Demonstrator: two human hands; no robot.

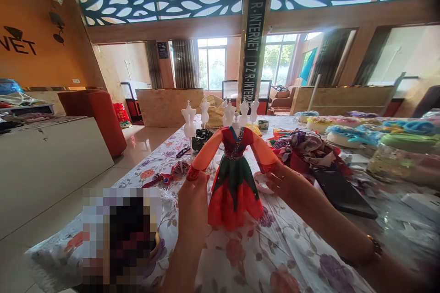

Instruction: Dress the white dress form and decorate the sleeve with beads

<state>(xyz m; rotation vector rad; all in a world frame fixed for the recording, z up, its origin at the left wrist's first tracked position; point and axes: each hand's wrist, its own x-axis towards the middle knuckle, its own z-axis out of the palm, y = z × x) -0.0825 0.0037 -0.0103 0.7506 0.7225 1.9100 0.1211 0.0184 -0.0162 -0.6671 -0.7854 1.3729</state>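
Note:
A small doll dress [235, 183] with a dark red bodice, green pointed overskirt and red skirt stands upright on a white mini mannequin [236, 120]. Its orange sleeves are spread out to both sides. The cuff of the left sleeve is pinched in my left hand [194, 197]. On the other side, my right hand [275, 176] holds the right sleeve's cuff, its fingertips partly hidden. Behind the dress, several bare white mannequins [189, 121] stand on the table.
The table has a flowered cloth [237, 256]. A fabric scrap pile [305, 149], a black phone [343, 192] and a green-lidded jar [400, 153] lie to the right. A black basket [201, 138] and red scraps [168, 176] are at left. A blurred-out patch [127, 242] covers the near left.

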